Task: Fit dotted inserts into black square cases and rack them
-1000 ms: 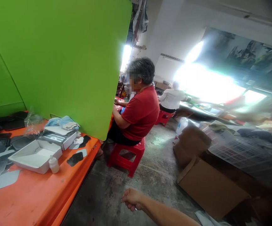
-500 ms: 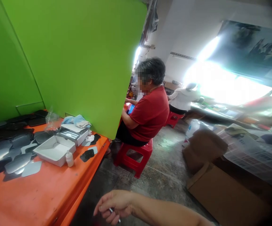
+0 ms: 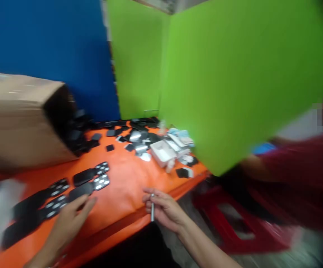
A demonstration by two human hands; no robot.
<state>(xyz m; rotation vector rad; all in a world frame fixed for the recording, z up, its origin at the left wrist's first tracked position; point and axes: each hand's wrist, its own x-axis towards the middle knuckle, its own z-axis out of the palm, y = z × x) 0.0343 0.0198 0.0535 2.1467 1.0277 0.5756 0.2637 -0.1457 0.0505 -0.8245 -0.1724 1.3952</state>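
Observation:
My right hand [image 3: 164, 208] is closed around a thin silvery stick [image 3: 152, 210], perhaps a pen or small blade; its kind is blurred. It is over the front edge of the orange table. My left hand [image 3: 70, 219] has thumb and fingers apart, its fingertips at a flat black piece [image 3: 81, 191]; I cannot tell whether they touch. Beside it lie black pieces with white dots, one pair at the right [image 3: 101, 181] and another nearer the hand [image 3: 55, 206]. Farther left are more flat black pieces [image 3: 24, 227].
An open cardboard box [image 3: 16, 126] with dark pieces stands at the left. Loose black and shiny plates [image 3: 136, 137] lie at the back, by a white tray [image 3: 161, 152] and small bottle [image 3: 170, 165]. Green [image 3: 219, 74] and blue panels [image 3: 52, 44] rise behind. A person [image 3: 303, 175] sits at the right.
My view has swung left from the room to the table. My left hand has come into view. My right hand still holds the silvery stick, now at the table edge.

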